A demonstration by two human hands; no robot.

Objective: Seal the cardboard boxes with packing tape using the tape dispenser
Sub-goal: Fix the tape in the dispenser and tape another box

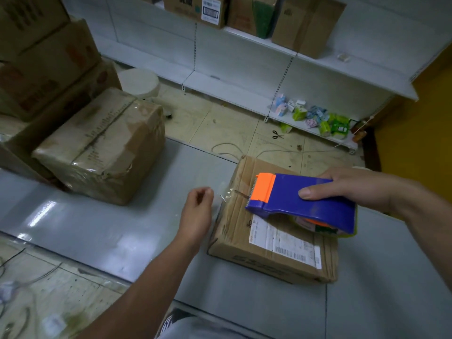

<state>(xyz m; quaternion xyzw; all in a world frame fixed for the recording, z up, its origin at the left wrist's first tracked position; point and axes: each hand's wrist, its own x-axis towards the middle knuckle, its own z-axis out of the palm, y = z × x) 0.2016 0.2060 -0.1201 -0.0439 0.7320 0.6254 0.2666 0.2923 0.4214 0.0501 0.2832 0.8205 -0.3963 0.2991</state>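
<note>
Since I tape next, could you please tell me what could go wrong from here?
The clear tape strip pinched by the left hand hangs free past the small labelled cardboard box; it may fold or stick crooked. The blue plastic dispenser with orange guard, held by the right hand, has bare serrated teeth that could nick skin.

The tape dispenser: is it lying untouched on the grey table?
No, the right hand grips the tape dispenser over the small cardboard box.

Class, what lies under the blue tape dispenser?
A small cardboard box lies beneath the tape dispenser, its white shipping label partly showing. The dispenser, gripped by the right hand, hides the label's upper part and the box top there.
</note>
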